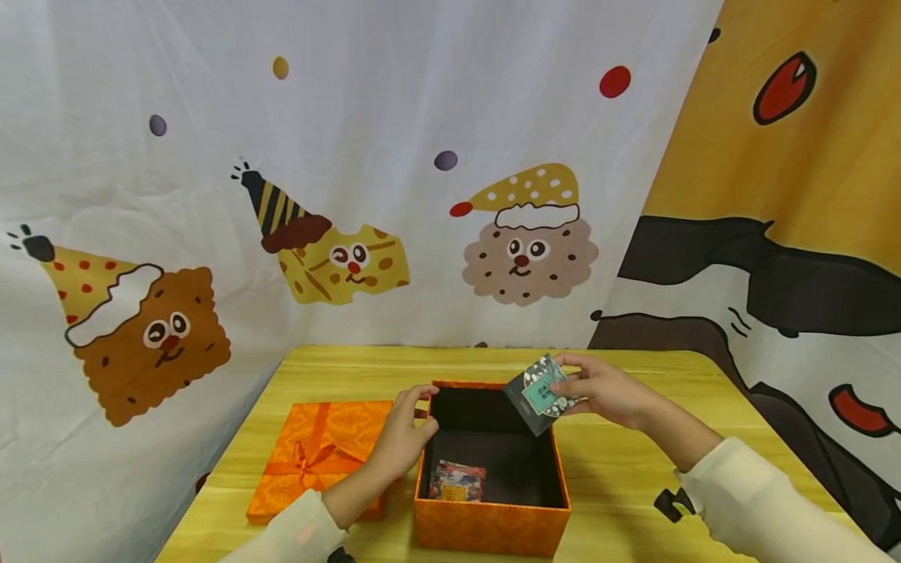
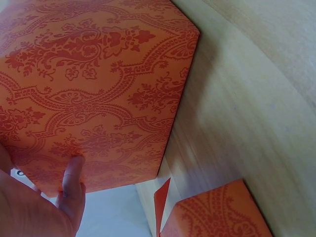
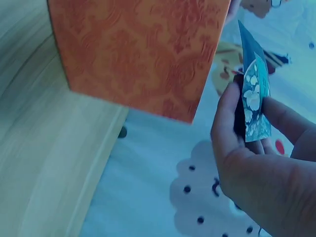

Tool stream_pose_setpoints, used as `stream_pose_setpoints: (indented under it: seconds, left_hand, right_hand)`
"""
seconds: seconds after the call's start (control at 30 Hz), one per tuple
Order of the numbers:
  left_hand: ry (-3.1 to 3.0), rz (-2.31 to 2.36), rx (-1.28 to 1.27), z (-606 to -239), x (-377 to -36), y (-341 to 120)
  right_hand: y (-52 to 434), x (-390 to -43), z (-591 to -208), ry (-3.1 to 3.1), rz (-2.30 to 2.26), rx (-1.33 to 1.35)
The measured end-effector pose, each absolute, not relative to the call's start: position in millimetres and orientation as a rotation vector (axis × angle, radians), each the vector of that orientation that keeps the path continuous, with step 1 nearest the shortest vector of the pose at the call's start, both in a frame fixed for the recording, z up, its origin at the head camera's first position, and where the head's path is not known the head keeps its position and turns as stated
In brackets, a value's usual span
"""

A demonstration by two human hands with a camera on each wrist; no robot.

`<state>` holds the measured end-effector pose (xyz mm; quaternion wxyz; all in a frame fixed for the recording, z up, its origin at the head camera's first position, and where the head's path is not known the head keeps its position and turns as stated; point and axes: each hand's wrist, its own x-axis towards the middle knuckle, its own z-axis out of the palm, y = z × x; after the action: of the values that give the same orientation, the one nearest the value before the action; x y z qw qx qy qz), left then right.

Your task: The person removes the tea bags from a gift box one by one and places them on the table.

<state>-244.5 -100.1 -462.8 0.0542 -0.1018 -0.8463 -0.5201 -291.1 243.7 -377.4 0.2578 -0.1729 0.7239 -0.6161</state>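
Head view takes in the whole scene: an open orange box (image 1: 493, 500) with a dark lining stands on a yellow wooden table (image 1: 633, 477), and its lid (image 1: 317, 453), tied with an orange ribbon, lies flat just to the left. The left hand (image 1: 404, 434) rests against the box's left wall, fingers hooked loosely over the rim. The right hand (image 1: 608, 391) pinches a small dark packet (image 1: 542, 395) with a teal label between thumb and fingers, holding it tilted above the box's far right corner. A second, colourful packet (image 1: 456, 480) lies on the box floor near the front left.

Left wrist view shows none of the inside; it gives the box's patterned outer wall (image 2: 94, 94) up close, with a fingertip (image 2: 72, 174) pressed on it and a corner of the lid (image 2: 217, 215) below. Right wrist view shows the packet (image 3: 254, 98) edge-on, thin and clamped between thumb and forefinger of the right hand (image 3: 256, 163), beside the box's outer wall (image 3: 143, 49).

Behind the table hangs a white curtain (image 1: 352, 156) printed with cartoon biscuits in party hats; to the right, a yellow, black and white cloth (image 1: 795, 195).
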Motion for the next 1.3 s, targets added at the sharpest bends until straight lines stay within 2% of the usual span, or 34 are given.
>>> stream_pose_setpoints:
  seconds: [0.27,0.67,1.03,1.3]
  left_hand:
    - [-2.568,-1.589,-0.316,-461,-245,-100]
    - [-2.563,-1.601,-0.306,-461,-241,-100]
    - [-2.552,-1.612,-0.309,-461,-239,-101]
    - [-2.555,-1.601,-0.302,-462,-241,-102]
  right_hand:
    - [287,-297,-386,2.0,-1.799,-0.405]
    - [331,-307,-425,2.161,-1.794,-0.061]
    - [331,-308,-473,2.24,-1.673,0.017]
    - [322,-311,-492,2.355,-1.582,0.113]
